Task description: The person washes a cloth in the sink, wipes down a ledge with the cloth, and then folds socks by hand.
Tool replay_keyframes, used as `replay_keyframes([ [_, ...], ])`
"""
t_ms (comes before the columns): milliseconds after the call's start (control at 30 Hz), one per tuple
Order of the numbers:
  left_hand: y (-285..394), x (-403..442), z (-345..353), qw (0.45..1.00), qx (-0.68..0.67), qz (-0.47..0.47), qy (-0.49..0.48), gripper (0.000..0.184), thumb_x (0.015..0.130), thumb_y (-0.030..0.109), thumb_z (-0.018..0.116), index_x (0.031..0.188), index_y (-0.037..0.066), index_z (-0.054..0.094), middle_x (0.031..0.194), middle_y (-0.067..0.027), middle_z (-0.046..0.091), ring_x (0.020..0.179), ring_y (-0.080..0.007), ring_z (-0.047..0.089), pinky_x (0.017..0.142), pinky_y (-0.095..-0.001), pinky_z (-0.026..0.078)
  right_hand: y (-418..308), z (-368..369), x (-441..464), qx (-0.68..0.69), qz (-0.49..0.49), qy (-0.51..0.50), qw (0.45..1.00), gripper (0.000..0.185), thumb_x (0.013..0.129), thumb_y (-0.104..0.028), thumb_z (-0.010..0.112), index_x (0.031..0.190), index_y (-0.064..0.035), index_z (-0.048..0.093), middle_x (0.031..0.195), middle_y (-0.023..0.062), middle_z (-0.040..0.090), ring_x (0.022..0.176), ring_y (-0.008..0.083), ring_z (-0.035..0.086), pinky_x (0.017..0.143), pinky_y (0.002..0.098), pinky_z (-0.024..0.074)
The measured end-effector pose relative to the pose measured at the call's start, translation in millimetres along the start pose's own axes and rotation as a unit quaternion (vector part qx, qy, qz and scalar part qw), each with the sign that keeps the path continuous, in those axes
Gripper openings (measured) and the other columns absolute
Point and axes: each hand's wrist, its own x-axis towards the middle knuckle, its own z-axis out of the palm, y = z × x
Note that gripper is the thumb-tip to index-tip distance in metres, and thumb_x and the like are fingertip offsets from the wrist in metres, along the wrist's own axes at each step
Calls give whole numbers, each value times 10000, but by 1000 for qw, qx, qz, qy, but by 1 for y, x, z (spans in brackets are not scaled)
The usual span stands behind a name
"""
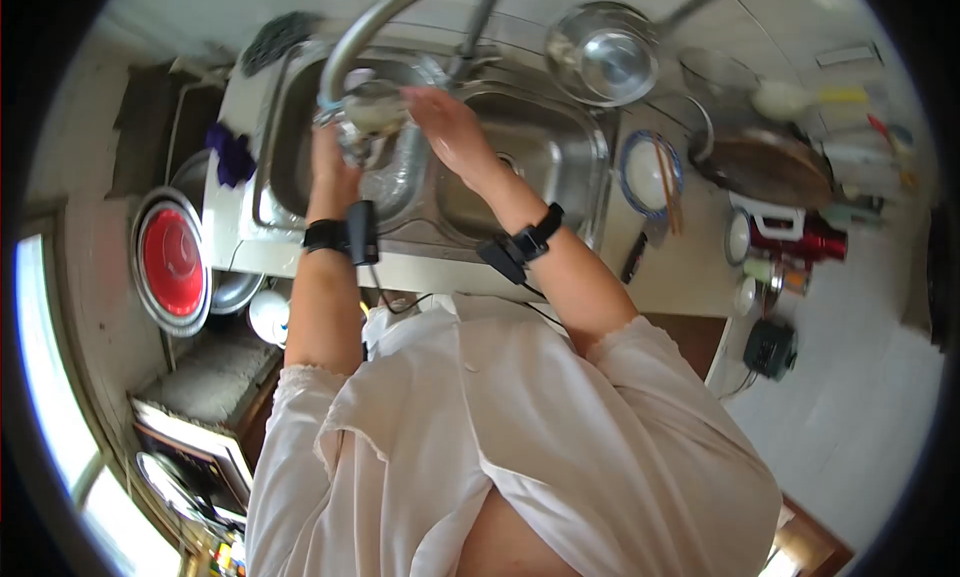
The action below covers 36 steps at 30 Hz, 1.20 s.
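Note:
Over the left basin of the steel double sink (425, 239), my left hand (332, 162) grips a clear, shiny vessel (378, 109). Motion blur hides its exact kind. The vessel sits under the curved faucet (352, 39). My right hand (450, 135) is just to the right of it, palm turned inward and fingers stretched out. Its fingertips come close to the vessel's rim; I cannot tell whether they touch. Below the hands, clear crumpled plastic or water (403, 172) glints in the left basin.
A steel pan (605, 62) stands behind the sink. Right of it are a blue-rimmed plate (645, 172) with chopsticks (667, 187), a knife (634, 257) and a dark wok (765, 167). A purple cloth (232, 155) and a red basin (172, 260) are on the left.

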Motion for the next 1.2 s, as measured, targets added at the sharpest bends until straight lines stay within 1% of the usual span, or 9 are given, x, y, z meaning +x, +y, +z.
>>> replay_keyframes([
  [267, -13, -1, -29, 958, 206, 157, -123, 710, 975, 583, 692, 1451, 75, 550, 1318, -90, 646, 1150, -186, 653, 958, -398, 568, -115, 16, -1, 103, -48, -166, 980, 811, 1063, -737, 347, 1290, -48, 710, 1182, 79, 719, 1046, 149, 622, 956, 334, 505],
  [333, -11, -30, -32, 843, 460, 204, -190, 619, 1008, 492, 677, 1431, 56, 562, 1229, -78, 693, 1094, -192, 686, 892, -373, 591, -106, 12, -6, 181, -45, -181, 966, 834, 1060, -744, 336, 1322, -42, 703, 1232, 90, 723, 1072, 172, 629, 944, 342, 505],
  [500, -46, -128, 59, 868, 469, 45, -158, 357, 977, 178, 664, 1267, -27, 624, 1042, -149, 743, 686, -213, 743, 557, -309, 592, -120, -90, -46, 102, 10, -288, 952, 851, 1076, -730, 298, 1222, -41, 777, 1268, 118, 749, 1169, 199, 661, 1054, 360, 473],
  [633, -102, -144, 91, 794, 497, 157, -313, 382, 851, -46, 701, 1225, -43, 630, 1039, -126, 755, 849, -188, 744, 734, -313, 592, -114, -172, -58, 160, 56, -313, 935, 828, 1086, -672, 368, 1176, 43, 776, 1115, 134, 786, 1026, 211, 735, 991, 329, 528],
  [800, -135, -154, 122, 872, 436, 45, -216, 265, 884, -2, 733, 1139, -7, 662, 1095, -89, 735, 925, -151, 689, 803, -315, 548, -105, -179, -68, 161, 74, -246, 953, 775, 1086, -644, 401, 1191, 28, 772, 897, 96, 777, 863, 176, 728, 803, 299, 553],
  [900, -164, -131, 100, 726, 653, 144, -160, 285, 872, 118, 839, 1071, 3, 671, 1061, -98, 741, 915, -164, 691, 816, -333, 562, -24, -167, -68, 174, 56, -112, 977, 669, 1098, -590, 439, 1113, -9, 771, 698, 26, 673, 683, 139, 643, 650, 311, 493],
  [933, -164, -126, 98, 742, 647, 94, -150, 564, 911, 221, 808, 1389, 20, 586, 1223, -88, 712, 1052, -208, 689, 904, -387, 546, 1, -164, -73, 117, 63, -21, 991, 551, 1077, -490, 463, 1071, -15, 743, 759, 68, 686, 759, 179, 662, 707, 356, 501],
  [1033, -176, -90, 50, 895, 380, 174, -155, 534, 877, 212, 810, 1326, 3, 611, 1170, -144, 709, 1038, -219, 681, 885, -383, 556, 36, -157, -100, -111, 96, 88, 985, 440, 1045, -423, 526, 1084, -26, 712, 877, 165, 712, 860, 299, 679, 779, 413, 520],
  [1200, -176, -81, 68, 830, 510, 214, -78, 342, 897, 163, 756, 1190, 3, 682, 1041, -85, 717, 934, -187, 664, 835, -345, 539, 105, -122, -94, -143, -15, 77, 987, 530, 1008, -510, 598, 1140, -8, 704, 1024, 273, 734, 973, 447, 703, 856, 493, 537],
])
